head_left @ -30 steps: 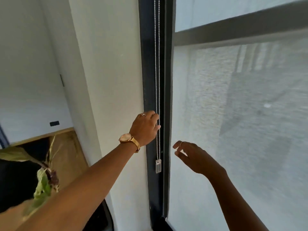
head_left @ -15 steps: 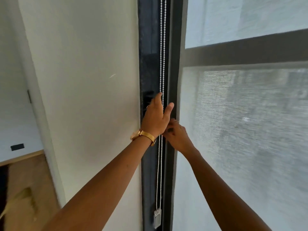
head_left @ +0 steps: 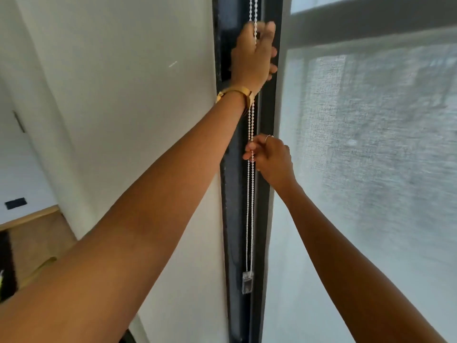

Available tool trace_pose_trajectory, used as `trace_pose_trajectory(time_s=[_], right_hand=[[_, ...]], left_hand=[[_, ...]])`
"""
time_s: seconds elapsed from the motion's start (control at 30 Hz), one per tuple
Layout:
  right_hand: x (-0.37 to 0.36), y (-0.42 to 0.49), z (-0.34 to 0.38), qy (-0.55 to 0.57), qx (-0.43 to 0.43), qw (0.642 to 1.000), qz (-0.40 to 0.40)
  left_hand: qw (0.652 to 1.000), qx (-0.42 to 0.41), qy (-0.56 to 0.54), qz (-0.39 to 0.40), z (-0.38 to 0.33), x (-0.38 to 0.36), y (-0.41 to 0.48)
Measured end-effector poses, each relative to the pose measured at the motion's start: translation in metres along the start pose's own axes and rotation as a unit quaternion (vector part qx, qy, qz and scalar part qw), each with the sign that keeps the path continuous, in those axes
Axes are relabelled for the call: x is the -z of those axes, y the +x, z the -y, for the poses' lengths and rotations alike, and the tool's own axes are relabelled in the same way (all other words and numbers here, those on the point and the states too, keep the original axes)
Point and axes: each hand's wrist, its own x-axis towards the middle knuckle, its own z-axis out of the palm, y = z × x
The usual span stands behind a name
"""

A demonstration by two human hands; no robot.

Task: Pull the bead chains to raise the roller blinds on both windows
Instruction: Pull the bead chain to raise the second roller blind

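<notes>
A white bead chain (head_left: 250, 214) hangs as a double strand along the dark window frame (head_left: 232, 219), ending in a clear plastic weight (head_left: 247, 282). My left hand (head_left: 252, 55), with a gold watch on its wrist, is raised high and curled around the chain near the top of the view. Lower down, my right hand (head_left: 270, 157), wearing a ring, pinches one strand between thumb and fingers. The pale translucent roller blind (head_left: 371, 144) covers the window to the right.
A white wall (head_left: 123, 82) stands directly left of the frame. A dark horizontal window bar (head_left: 371, 23) shows through the blind at the top. Wooden flooring (head_left: 37, 233) and a black wall socket (head_left: 15, 203) sit at the lower left.
My left hand has climbed up the chain from mid-height. My right hand, open and apart a second ago, has closed on a strand and dropped below the left hand.
</notes>
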Motion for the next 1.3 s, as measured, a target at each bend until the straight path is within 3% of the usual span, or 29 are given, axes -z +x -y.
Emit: trace_pose_trajectory(time_s=[0.1,0.27,0.4,0.6,0.9,1.03,1.13,1.3], right_hand=[[-0.002,-0.008,0.006,0.001,-0.022,1.000,-0.014],[-0.002,-0.020,0.018,0.030,-0.050,0.998,-0.027],[-0.004,-0.035,0.037,0.096,-0.066,0.993,-0.031],[0.007,-0.054,0.068,0.199,-0.061,0.973,-0.099],[0.064,-0.005,0.174,0.224,0.011,0.959,-0.176],[0.096,0.036,0.242,0.210,0.028,0.966,-0.152],[0.115,0.061,0.290,0.220,0.019,0.972,-0.081],[0.133,0.089,0.361,0.335,-0.001,0.942,-0.005]], left_hand=[[0.995,0.029,-0.079,-0.049,-0.028,0.002,0.024],[0.989,-0.037,-0.023,-0.142,-0.053,0.010,0.052],[0.986,-0.122,0.033,-0.105,-0.058,0.018,0.052],[0.986,-0.119,0.037,-0.107,-0.058,0.040,0.044],[0.986,-0.141,-0.023,-0.086,-0.099,0.073,0.007],[0.989,-0.122,-0.038,-0.079,-0.114,0.088,-0.006],[0.990,-0.110,-0.050,-0.072,-0.124,0.095,-0.013],[0.991,-0.110,-0.057,-0.058,-0.136,0.090,-0.026]])
